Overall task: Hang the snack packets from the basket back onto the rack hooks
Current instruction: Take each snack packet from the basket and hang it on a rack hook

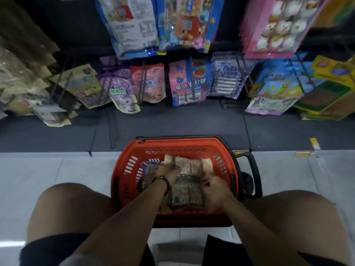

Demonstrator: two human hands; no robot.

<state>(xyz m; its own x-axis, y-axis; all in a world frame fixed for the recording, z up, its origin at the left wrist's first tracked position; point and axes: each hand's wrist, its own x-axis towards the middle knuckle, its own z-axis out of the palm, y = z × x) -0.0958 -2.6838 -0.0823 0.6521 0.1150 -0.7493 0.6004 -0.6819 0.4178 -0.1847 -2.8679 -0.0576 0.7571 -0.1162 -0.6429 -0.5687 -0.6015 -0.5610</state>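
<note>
Right hand [215, 189]: fingers curled round the right edge of a dark clear packet [184, 192], which lies inside the red basket [172, 144] against its near wall

Left hand [166, 174]: on the packets at the basket's middle, touching a beige packet [192, 164]; grip too blurred to tell

Basket: on pale floor tiles [57, 175]

Rack hooks [191, 77] carrying hung packets [151, 83]: beyond the basket's far rim
</note>
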